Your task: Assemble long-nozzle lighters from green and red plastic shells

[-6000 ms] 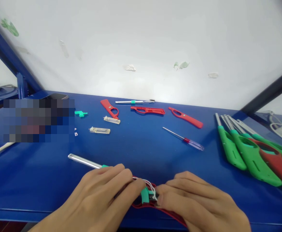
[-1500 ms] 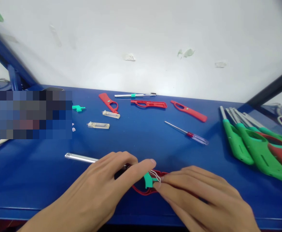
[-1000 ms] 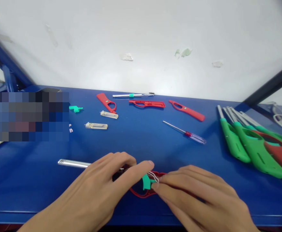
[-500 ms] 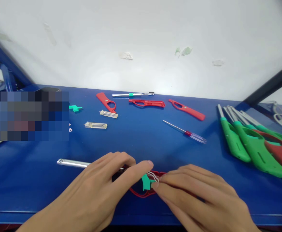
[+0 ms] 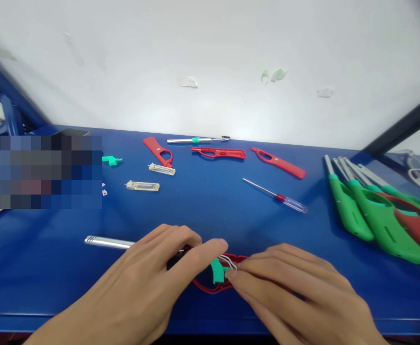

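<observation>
Low in front of me lies an opened red lighter shell [image 5: 210, 289], with a silver metal tube [image 5: 109, 243] jutting out to its left. My left hand [image 5: 159, 273] wraps over the tube end of the lighter, its thumb stretched above the shell. A teal trigger [image 5: 217, 271] sits inside, with thin white wires [image 5: 228, 261] looping beside it. The fingertips of my right hand [image 5: 296, 287] are pinched together at the wires' right end, against the shell. Both hands cover much of the shell, including its right part.
Behind my hands lie red shell halves [image 5: 278, 164], clear fuel tanks [image 5: 143, 186], a screwdriver [image 5: 289, 202], a teal trigger piece [image 5: 112, 160] and a metal tube assembly [image 5: 195, 141]. Several assembled lighters [image 5: 386, 225] rest at the right. A white wall [image 5: 217, 43] closes off the back.
</observation>
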Demonstrator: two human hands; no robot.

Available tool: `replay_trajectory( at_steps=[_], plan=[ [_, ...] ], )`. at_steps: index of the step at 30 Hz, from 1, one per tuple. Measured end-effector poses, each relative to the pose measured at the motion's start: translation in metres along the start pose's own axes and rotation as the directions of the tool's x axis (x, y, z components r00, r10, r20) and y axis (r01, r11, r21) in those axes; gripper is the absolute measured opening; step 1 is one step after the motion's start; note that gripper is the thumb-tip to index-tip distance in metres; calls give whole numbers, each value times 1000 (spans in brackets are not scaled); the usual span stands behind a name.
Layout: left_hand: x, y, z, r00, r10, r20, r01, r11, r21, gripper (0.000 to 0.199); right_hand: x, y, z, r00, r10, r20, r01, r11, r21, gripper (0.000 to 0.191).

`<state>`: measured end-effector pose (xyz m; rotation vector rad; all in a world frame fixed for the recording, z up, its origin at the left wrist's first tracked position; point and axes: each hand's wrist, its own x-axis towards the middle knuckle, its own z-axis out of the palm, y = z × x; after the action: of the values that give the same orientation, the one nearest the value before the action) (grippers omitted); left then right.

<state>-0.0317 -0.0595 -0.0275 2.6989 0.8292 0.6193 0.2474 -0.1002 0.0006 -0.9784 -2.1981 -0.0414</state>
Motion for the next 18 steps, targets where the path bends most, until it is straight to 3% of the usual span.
replay_trajectory(
  at_steps=[18],
  plan=[
    [0, 0, 1, 1000, -4, -25, 4, 1000, 25, 88, 3, 0, 3, 1000, 29, -13, -29, 1000, 2, 27]
  ],
)
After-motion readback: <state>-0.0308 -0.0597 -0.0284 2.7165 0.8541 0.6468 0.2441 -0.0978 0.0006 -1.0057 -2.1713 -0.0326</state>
